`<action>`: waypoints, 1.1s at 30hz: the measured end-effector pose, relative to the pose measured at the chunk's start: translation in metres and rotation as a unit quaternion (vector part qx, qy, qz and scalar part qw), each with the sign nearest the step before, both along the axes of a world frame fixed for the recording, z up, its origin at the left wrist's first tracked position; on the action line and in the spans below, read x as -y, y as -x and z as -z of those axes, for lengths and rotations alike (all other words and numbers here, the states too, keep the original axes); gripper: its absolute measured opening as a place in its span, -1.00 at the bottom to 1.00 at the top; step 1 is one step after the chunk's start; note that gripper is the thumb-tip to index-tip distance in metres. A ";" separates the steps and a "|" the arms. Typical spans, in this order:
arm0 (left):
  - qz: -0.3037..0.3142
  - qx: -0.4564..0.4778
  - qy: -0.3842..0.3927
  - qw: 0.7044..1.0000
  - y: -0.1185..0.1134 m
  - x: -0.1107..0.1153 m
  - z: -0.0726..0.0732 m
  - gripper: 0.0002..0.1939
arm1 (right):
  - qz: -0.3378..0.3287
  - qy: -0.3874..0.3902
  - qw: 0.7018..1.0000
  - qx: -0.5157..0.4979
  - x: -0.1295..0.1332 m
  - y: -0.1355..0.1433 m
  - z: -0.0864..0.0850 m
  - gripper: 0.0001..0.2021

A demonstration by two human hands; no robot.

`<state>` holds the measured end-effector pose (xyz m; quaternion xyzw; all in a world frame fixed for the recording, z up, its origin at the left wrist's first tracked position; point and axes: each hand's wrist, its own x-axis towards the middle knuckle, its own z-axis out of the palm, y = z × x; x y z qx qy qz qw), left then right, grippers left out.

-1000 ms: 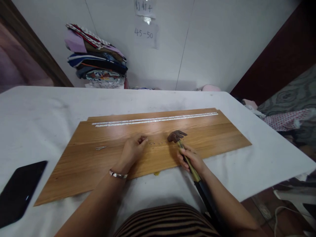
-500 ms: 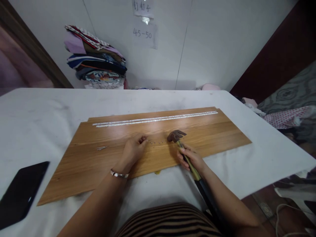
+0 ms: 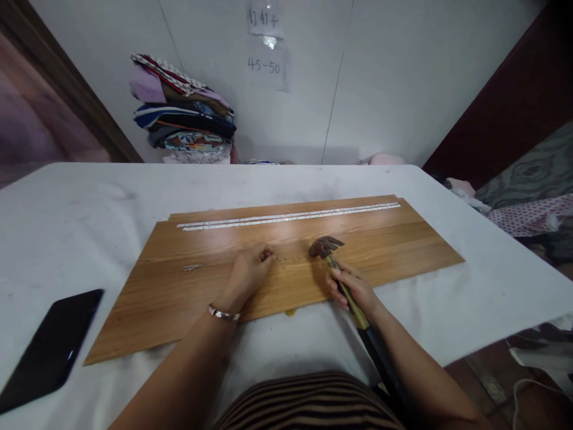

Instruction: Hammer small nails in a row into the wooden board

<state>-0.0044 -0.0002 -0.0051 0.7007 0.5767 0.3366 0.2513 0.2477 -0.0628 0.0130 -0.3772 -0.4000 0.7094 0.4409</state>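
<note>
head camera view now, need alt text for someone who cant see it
A person's right hand grips a claw hammer above a wooden board while the left hand pinches its fingers beside a row of small nail heads. Loose nails and two pale strips lie on the board.

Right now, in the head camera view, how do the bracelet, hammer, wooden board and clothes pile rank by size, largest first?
1. Wooden board
2. Clothes pile
3. Hammer, long but narrow, partly hidden by fingers
4. Bracelet
</note>
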 end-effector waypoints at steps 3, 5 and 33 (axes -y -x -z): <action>0.000 -0.009 0.003 1.000 0.000 0.000 -0.001 -0.89 | 0.012 -0.007 1.000 -0.012 0.000 0.000 0.001 -0.80; 0.000 -0.014 0.006 1.000 0.000 0.001 -0.001 -0.90 | 0.015 -0.009 1.000 -0.010 0.000 0.000 0.002 -0.81; -0.001 -0.015 0.008 1.000 -0.002 0.004 -0.007 -0.89 | 0.005 -0.001 1.000 -0.002 -0.001 0.003 0.001 -0.77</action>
